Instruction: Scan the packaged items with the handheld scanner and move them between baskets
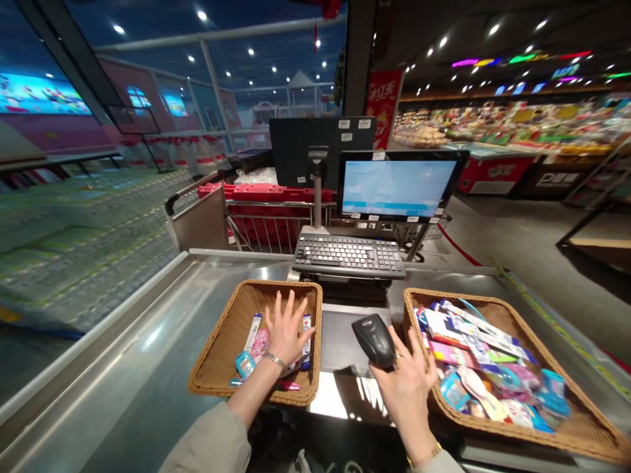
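My left hand (284, 330) is spread flat, fingers apart, over a few packaged toothbrushes (254, 346) lying in the left wicker basket (223, 341). It grips nothing. My right hand (407, 384) holds a black handheld barcode scanner (374, 339) between the two baskets, above the dark scanning plate. Just right of that hand, the right wicker basket (582, 430) is heaped with several colourful toothbrush packs (486, 368).
A keyboard (349, 255) sits behind the baskets on the steel checkout counter (148, 368), with a lit monitor (398, 186) and a second screen's back above it. Red shopping baskets and a metal rail stand beyond. Store aisles lie at the right.
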Available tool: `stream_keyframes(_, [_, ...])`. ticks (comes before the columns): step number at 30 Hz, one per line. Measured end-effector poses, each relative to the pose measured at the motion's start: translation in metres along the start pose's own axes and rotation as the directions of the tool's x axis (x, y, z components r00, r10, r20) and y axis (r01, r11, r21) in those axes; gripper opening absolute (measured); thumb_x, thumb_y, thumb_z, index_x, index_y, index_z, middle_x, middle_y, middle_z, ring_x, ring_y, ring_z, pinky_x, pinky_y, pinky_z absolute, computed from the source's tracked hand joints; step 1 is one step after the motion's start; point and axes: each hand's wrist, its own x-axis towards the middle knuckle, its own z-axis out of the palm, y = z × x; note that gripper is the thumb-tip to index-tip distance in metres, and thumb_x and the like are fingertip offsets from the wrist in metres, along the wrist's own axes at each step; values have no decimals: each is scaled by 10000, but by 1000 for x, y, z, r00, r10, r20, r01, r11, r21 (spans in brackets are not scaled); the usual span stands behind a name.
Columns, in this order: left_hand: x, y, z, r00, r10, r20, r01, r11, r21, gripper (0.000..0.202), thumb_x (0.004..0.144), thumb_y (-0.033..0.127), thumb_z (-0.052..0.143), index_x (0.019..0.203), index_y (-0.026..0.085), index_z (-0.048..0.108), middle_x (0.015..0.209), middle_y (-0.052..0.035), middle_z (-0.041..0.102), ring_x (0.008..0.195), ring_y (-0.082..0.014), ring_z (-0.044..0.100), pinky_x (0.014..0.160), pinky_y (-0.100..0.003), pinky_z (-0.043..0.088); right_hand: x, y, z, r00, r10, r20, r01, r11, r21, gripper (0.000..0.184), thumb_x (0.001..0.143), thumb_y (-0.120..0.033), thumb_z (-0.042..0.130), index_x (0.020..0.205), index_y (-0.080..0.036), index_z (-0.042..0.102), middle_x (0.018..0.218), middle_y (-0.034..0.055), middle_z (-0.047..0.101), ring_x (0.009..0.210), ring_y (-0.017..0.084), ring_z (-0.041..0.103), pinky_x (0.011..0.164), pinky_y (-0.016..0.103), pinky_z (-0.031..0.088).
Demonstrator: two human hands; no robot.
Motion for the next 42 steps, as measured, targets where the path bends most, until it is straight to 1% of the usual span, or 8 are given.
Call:
stream_keyframes(6, [-15,-40,0,996,-82,47,78,995,68,656,875,562,509,1475,335,371,1628,-48,173,1490,-384,57,1131,-688,134,-5,-10,8,998,-27,56,25,999,40,179,751,-378,568,792,-242,676,1248,33,666,1341,318,405,1092,555,152])
stream_keyframes(11, [-23,-60,7,988,-113,102,103,990,94,654,872,562,509,1471,332,380,1629,-34,166,1492,-376,58,1135,-685,129,-7,-15,12,996,-29,89,26,999,40,178,762,-384,564,798,-253,679,1261,24,659,1349,301,397,1095,553,154])
stream_keyframes(18, [-20,-87,5,960,-186,211,161,978,133,633,852,539,547,1441,337,431,1614,-40,224,1491,-368,79,1132,-671,156,-10,-14,19,990,-48,131,43,998,45,199,773,-408,554,781,-251,677,1259,27,659,1349,312,385,1075,563,182])
stream_keyframes(22, [-17,-106,2,945,-193,264,155,975,158,616,854,516,556,1433,339,443,1605,-37,256,1486,-375,101,1130,-659,181,-11,-15,22,988,-44,146,38,998,43,217,781,-418,543,792,-250,680,1244,36,667,1344,310,388,1082,560,175])
stream_keyframes(30, [-12,-140,5,924,-62,377,-15,980,196,614,821,399,629,1405,262,499,1591,-94,288,1476,-400,127,1165,-585,163,-11,-17,29,990,-53,127,47,998,45,256,789,-444,532,838,-244,685,1219,44,679,1326,307,411,1078,549,189])
stream_keyframes(34, [-12,-153,8,902,22,431,-107,979,174,593,790,327,664,1368,286,537,1577,-83,326,1482,-381,118,1175,-576,132,-10,-21,30,992,-39,122,33,998,52,278,792,-451,519,845,-238,690,1201,57,686,1312,311,425,1076,555,187])
stream_keyframes(38, [-17,-162,14,862,91,498,-184,973,139,648,688,298,770,1304,351,579,1566,-52,356,1487,-360,119,1178,-579,94,-10,-20,32,988,-24,152,16,998,55,281,785,-462,522,794,-239,694,1203,58,686,1327,316,411,1079,555,180])
stream_keyframes(42, [-21,-166,19,794,153,589,-253,963,91,622,575,241,845,1161,352,667,1517,-43,440,1484,-358,142,1166,-599,72,-11,-18,35,988,-11,157,1,998,61,286,784,-469,519,775,-243,694,1214,55,681,1338,308,396,1082,560,167])
